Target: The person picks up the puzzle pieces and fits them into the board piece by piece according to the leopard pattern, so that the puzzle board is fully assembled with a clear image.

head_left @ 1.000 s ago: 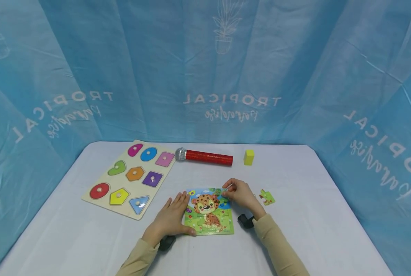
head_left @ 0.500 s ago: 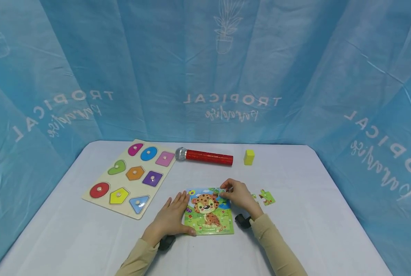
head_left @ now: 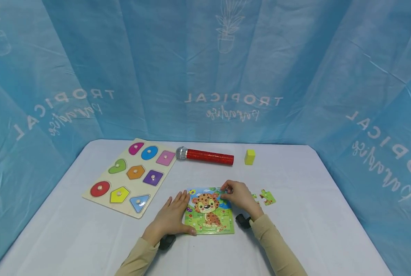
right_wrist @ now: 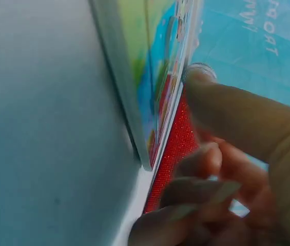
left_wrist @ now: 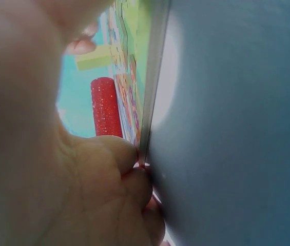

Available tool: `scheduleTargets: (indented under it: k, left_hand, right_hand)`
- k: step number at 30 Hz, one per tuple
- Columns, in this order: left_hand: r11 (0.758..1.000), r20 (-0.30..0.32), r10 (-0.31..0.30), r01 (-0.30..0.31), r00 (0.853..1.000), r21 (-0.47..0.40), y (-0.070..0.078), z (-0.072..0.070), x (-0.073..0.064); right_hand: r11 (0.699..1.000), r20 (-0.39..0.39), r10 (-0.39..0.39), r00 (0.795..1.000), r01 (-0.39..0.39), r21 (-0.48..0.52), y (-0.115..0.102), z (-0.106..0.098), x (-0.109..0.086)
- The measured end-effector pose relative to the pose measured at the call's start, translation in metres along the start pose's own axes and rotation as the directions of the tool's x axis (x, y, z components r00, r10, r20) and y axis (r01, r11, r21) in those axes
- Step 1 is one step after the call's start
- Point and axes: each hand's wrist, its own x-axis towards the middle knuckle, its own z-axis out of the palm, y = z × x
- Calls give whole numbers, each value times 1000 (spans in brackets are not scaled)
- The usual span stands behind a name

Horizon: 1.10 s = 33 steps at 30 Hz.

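Observation:
A leopard-cub jigsaw puzzle (head_left: 207, 220) lies flat on the white table in front of me. My left hand (head_left: 171, 218) steadies it, fingers extended along its left edge and thumb at the lower left corner. At the upper right part my right hand (head_left: 239, 195) bends its thumb and index finger around a puzzle piece (head_left: 222, 193), mostly covered by the hand. In the right wrist view the thumb (right_wrist: 237, 110) reaches the picture side and the other fingers stay curled. Two loose pieces lie to the right: one green piece (head_left: 268, 197) in full sight, another partly behind the hand.
A wooden shape board (head_left: 98, 193) with several coloured knobbed shapes lies at the left. Behind the puzzle are a red toy microphone (head_left: 208, 156) with a silver head and an upright yellow block (head_left: 249, 157). A blue printed curtain (head_left: 164, 76) hangs beyond the table.
My right hand has shifted slightly left over the puzzle's upper right part, uncovering more of the nearer loose piece. The left hand stays where it was.

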Motion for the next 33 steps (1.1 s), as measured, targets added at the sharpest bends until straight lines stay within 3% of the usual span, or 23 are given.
scheduleTargets:
  k: [4,8,11,16,19,25,28,33]
  left_hand:
    - [1000,-4,0,1,1000,6,-1,1,0]
    - [1000,-6,6,-6,1000,2,0,1,1]
    - [1000,-4,9,-9,1000,-4,0,1,1]
    - [1000,-2,1,-1,1000,0,0,0,-1]
    - [1000,3,-5,5,1000,2,0,0,-1]
    - [1000,2,-12,12,1000,-4,0,-1,-1]
    - [1000,0,-10,10,1000,-2,0,0,-1]
    - [1000,5,-3,3,1000,-6,0,1,0]
  right_hand:
    - [999,48,-15,999,18,-49,3,-2,-2]
    - [1000,58,-10,998,10,-5,11,-12,-3]
    - [998,31,42,999,-43,39,21,-26,-6]
    - [994,-39,109,993,-107,29,44,-51,-17]
    - [993,-28,117,993,-117,23,55,-60,-27]
    - [998,41,64,997,-64,-8,64,-62,-37]
    - [998,34,45,998,-44,-43,64,-60,-37]
    - [995,22,95,995,-94,-45,60,-60,-34]
